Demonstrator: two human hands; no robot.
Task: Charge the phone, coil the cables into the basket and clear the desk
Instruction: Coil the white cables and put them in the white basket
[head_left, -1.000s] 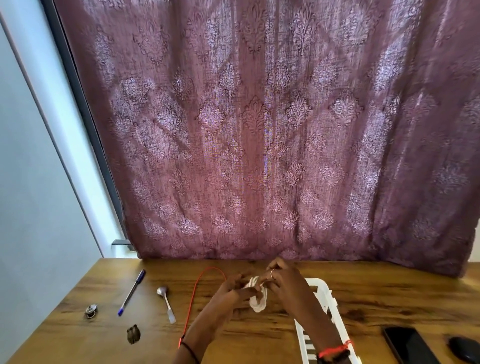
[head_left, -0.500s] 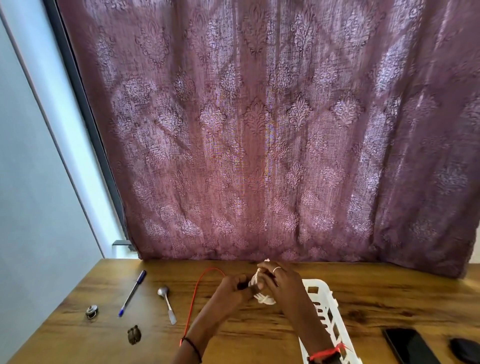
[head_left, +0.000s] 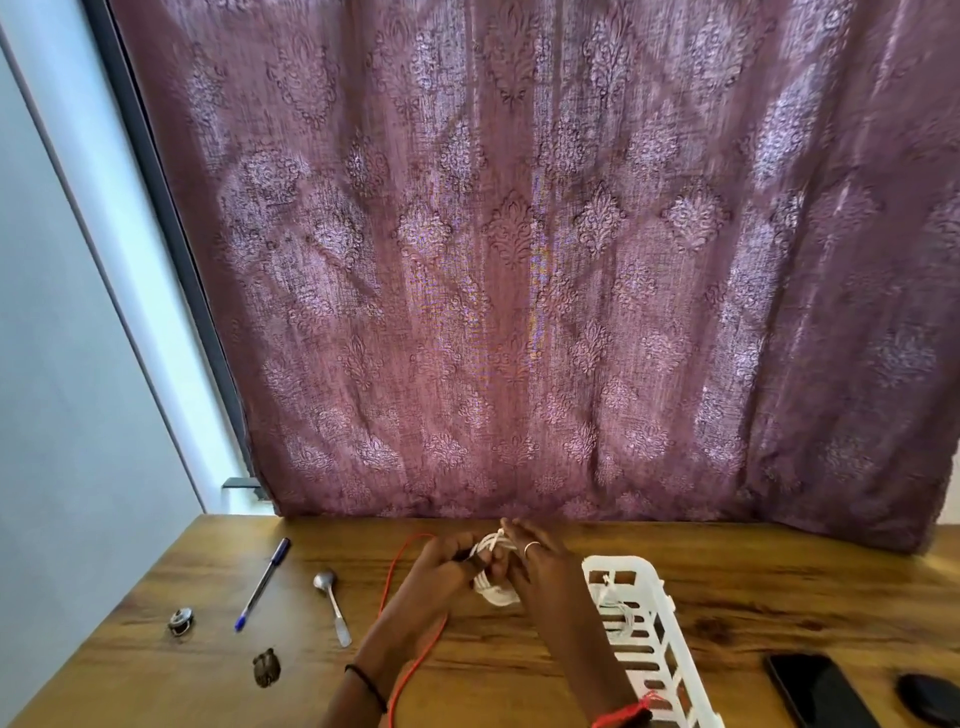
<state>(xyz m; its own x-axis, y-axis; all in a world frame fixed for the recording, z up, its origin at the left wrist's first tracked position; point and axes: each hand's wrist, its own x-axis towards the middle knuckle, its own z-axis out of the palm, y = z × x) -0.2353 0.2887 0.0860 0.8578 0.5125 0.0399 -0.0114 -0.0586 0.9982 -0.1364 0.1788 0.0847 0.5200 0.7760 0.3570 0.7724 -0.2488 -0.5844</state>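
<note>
Coiling step: left hand (head_left: 445, 564) and right hand (head_left: 541, 569) both gripping the cable (head_left: 497, 594); next needing tucking into basket (head_left: 640, 564).

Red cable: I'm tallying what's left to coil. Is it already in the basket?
No, the red cable lies on the desk, left of the basket.
</note>
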